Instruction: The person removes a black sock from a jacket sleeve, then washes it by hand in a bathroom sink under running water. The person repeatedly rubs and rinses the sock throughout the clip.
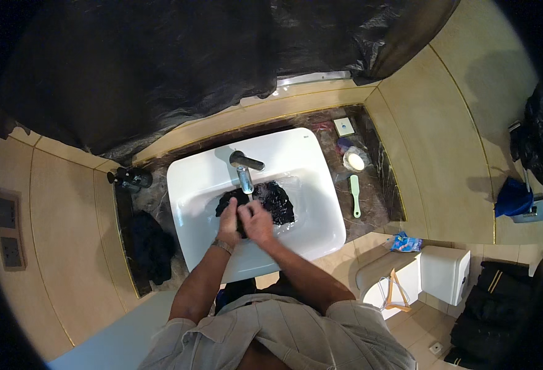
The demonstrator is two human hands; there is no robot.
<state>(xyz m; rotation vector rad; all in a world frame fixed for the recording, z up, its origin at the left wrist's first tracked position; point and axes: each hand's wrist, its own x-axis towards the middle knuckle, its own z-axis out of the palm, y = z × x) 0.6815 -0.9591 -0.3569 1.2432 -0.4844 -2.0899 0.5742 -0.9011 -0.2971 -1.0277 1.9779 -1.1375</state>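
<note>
A white washbasin [322,217] lies before me, with black cloth [276,203] wet and spread in water at its bottom. The chrome faucet [244,178] runs a stream onto the cloth. Under the spout, my left hand [228,219] grips a bunched part of the cloth, thumb up, with a watch or bracelet [222,245] on the wrist. My right hand [256,222] is close beside it, blurred, with its fingers curled against the same cloth. Some of the cloth between the hands is hidden by them.
On the dark stone counter are a pale green brush [355,196], a soap bar [355,162] and a small white box [344,126] at right. Dark cloth [151,247] and dark bottles [130,179] stand left. A toilet [442,273] with hangers [395,293] is lower right.
</note>
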